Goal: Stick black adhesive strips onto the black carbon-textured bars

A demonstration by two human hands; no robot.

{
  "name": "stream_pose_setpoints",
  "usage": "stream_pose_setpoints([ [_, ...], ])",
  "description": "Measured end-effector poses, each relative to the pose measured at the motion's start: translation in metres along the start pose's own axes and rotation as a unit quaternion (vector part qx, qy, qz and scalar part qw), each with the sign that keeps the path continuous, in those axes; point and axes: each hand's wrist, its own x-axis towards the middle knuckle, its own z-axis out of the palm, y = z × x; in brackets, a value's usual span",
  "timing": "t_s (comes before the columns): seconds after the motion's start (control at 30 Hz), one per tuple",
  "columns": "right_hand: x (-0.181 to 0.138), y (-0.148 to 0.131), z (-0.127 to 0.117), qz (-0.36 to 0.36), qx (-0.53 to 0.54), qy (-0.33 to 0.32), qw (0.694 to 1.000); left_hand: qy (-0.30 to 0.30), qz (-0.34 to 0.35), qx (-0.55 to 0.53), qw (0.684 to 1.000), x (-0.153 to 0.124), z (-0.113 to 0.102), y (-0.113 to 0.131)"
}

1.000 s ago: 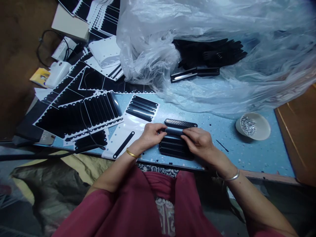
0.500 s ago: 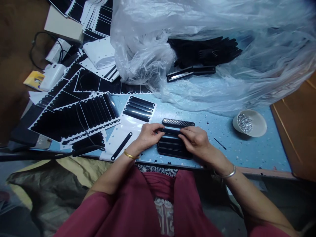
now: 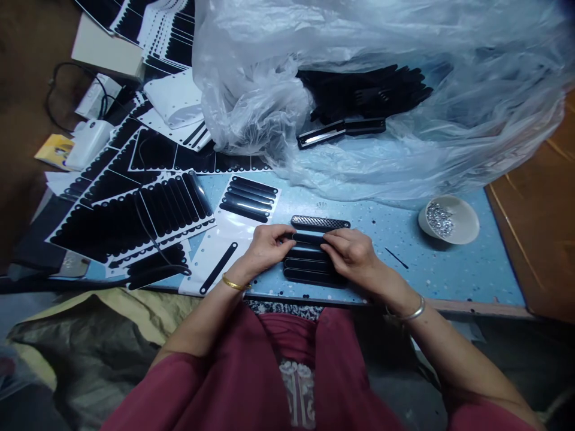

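My left hand (image 3: 269, 244) pinches the left end of a narrow black bar with rounded ends (image 3: 308, 239). At its other end, the thumb and fingers of my right hand (image 3: 354, 250) are closed on it. Several similar black bars (image 3: 309, 274) lie stacked in rows just below, partly covered by my right hand. Beyond the held bar rests a black bar with a textured top (image 3: 320, 223). Left of my hands, a single black adhesive strip (image 3: 218, 267) with a hole at each end is on a white backing sheet (image 3: 197, 263).
Black die-cut sticker sheets (image 3: 135, 221) overlap at the left, with a cable across them. A clear plastic bag (image 3: 251, 102) covers the back, black gloves (image 3: 368, 93) among its folds. On the right are a white bowl (image 3: 465, 222) of small metal parts and a thin black stick (image 3: 396, 257).
The view has shifted slightly, so most things appear a little further left. Both hands keep their grip on the same black bar, with hardly any movement relative to the table.
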Motion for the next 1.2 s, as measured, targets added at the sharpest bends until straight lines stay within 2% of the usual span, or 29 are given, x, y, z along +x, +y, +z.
stream_pose_setpoints([
  [0.27,0.001,0.001,0.0,-0.005,-0.011,-0.005,1.0,0.012,0.016,0.004,1.0,0.001,0.0,0.002],
  [0.47,0.001,0.001,0.0,-0.006,-0.011,-0.002,1.0,-0.011,-0.043,-0.105,0.993,0.004,-0.003,0.002],
  [0.6,0.001,0.001,0.001,-0.006,-0.01,-0.007,1.0,0.005,-0.061,-0.134,0.989,0.006,-0.002,0.001],
  [0.8,0.001,0.002,0.002,-0.013,-0.008,0.002,1.0,0.049,-0.032,-0.05,0.997,0.007,0.006,-0.004],
  [0.97,0.001,0.003,0.002,-0.016,-0.012,-0.001,1.0,0.041,0.006,-0.012,0.999,0.006,0.006,-0.005],
  [1.2,0.0,0.006,0.003,0.002,0.038,0.011,0.999,0.041,0.018,-0.011,0.999,0.006,0.006,-0.004],
])
